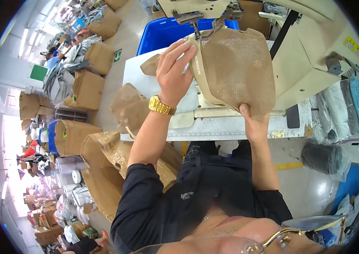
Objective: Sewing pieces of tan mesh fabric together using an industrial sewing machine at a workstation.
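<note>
A tan mesh bag piece (241,70) with a smooth beige printed band (197,67) along its left side lies under the head of an industrial sewing machine (302,51). The band's far end meets the presser foot (196,31). My left hand (174,70), a gold watch on its wrist, holds the band's edge just left of the needle area, fingertips on top. At the near right corner my right hand (253,120) grips the mesh, thumb above and the other fingers hidden beneath.
More tan mesh pieces (135,112) hang over the white table's (230,134) left side. A blue bin (158,36) stands behind. An open cardboard box (99,169) is beside me at left. Plastic-wrapped rolls (325,158) lie at right.
</note>
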`<move>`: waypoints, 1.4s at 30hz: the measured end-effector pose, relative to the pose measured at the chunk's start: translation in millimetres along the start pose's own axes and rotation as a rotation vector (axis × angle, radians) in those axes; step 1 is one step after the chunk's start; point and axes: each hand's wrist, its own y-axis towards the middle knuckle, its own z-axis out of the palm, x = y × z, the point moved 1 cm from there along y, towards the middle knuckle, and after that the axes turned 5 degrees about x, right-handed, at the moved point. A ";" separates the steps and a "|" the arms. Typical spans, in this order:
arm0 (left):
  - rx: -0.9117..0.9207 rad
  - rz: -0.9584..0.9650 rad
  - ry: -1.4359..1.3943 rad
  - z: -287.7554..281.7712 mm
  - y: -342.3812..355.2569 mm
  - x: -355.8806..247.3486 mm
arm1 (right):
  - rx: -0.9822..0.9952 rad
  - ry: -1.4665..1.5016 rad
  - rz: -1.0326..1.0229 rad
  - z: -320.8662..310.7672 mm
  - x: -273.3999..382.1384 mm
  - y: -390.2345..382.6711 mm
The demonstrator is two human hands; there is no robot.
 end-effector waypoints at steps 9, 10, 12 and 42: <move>0.029 0.010 -0.032 -1.5 2.3 -1.9 | 0.023 0.006 -0.023 -5.3 -2.1 4.2; 0.028 0.009 -0.038 -1.4 3.0 -2.1 | -0.007 0.066 0.009 -2.6 1.3 4.9; 0.026 0.006 -0.044 -1.6 4.2 -1.5 | 0.004 0.067 -0.001 1.1 7.5 9.1; 0.038 0.044 -0.060 0.2 8.4 7.9 | -0.009 0.178 -0.021 28.9 29.2 23.3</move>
